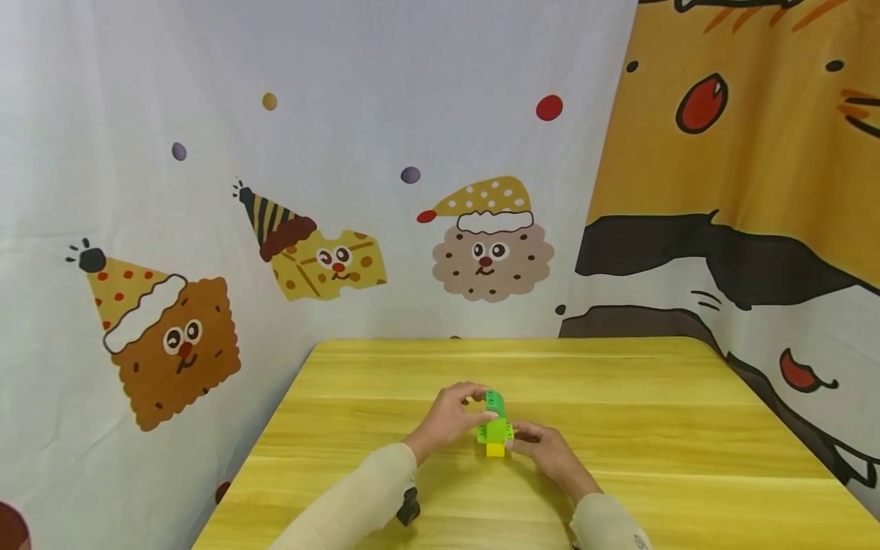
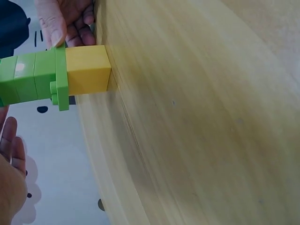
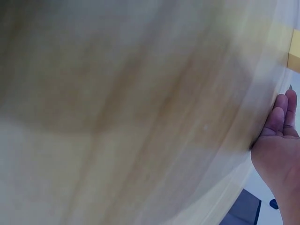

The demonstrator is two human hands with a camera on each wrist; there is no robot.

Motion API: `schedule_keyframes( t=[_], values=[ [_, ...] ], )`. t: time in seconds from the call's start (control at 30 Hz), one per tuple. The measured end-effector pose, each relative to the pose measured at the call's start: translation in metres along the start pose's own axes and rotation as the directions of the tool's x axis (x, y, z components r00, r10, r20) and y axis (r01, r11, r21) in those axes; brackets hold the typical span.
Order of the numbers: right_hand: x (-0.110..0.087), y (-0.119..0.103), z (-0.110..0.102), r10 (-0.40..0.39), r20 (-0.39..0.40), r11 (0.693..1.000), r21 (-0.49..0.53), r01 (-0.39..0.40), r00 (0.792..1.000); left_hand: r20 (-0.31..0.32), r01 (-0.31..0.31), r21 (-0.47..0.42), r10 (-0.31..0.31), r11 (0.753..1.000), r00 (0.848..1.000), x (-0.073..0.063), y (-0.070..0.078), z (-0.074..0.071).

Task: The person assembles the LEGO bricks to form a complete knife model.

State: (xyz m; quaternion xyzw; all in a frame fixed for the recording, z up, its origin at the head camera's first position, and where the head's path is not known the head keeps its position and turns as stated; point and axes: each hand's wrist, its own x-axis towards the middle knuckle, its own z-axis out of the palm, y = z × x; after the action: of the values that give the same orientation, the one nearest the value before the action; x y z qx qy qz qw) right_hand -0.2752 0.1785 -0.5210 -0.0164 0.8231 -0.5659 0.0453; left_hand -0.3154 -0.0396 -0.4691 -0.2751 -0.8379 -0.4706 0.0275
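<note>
A small tower of toy building bricks stands upright on the table. At its base is a yellow brick (image 1: 495, 451), with a flat light green plate (image 2: 61, 77) across it and light green bricks (image 2: 28, 75) stacked above. A darker green brick (image 1: 494, 402) with a curved side tops the stack. My left hand (image 1: 450, 416) holds this top brick between thumb and fingers. Lower down, my right hand (image 1: 548, 451) pinches the right end of the plate, its thumb tip on the edge in the left wrist view. The right wrist view shows only part of the yellow brick (image 3: 295, 51).
The wooden table (image 1: 357, 374) extends around the tower on all sides. Behind it hangs a white curtain (image 1: 412, 92) printed with cartoon snacks and animals. A black device (image 1: 409, 506) sits at the left wrist, beside the sleeve (image 1: 367, 489).
</note>
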Motion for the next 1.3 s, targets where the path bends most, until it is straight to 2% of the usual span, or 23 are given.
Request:
schedule_keyframes(
  t=[0.2,0.4,0.7,1.03,1.2,1.3],
  values=[
    [0.001,0.002,0.001,0.000,-0.021,1.000,-0.011,0.000,1.000,0.009,-0.014,-0.019,0.014,1.000,1.000,-0.004,-0.004,0.000],
    [0.002,0.002,0.002,-0.002,-0.030,1.000,-0.016,0.001,1.000,-0.012,-0.078,0.015,0.078,0.997,0.997,-0.012,-0.008,0.000],
    [-0.002,-0.002,0.000,0.004,-0.015,1.000,-0.009,-0.004,1.000,-0.044,-0.164,-0.008,0.164,0.986,0.985,-0.016,-0.010,0.005],
    [-0.001,-0.005,0.000,-0.005,-0.038,0.999,-0.036,0.004,0.999,-0.048,-0.154,-0.005,0.153,0.988,0.987,-0.013,-0.009,0.010],
    [0.002,-0.001,0.004,-0.095,-0.061,0.991,-0.099,0.088,0.994,-0.061,-0.118,0.000,0.118,0.993,0.991,-0.008,-0.011,0.010],
    [0.002,0.002,0.008,-0.177,-0.075,0.972,-0.168,0.163,0.981,-0.061,-0.119,-0.008,0.118,0.993,0.991,-0.005,-0.013,0.010]
  ],
)
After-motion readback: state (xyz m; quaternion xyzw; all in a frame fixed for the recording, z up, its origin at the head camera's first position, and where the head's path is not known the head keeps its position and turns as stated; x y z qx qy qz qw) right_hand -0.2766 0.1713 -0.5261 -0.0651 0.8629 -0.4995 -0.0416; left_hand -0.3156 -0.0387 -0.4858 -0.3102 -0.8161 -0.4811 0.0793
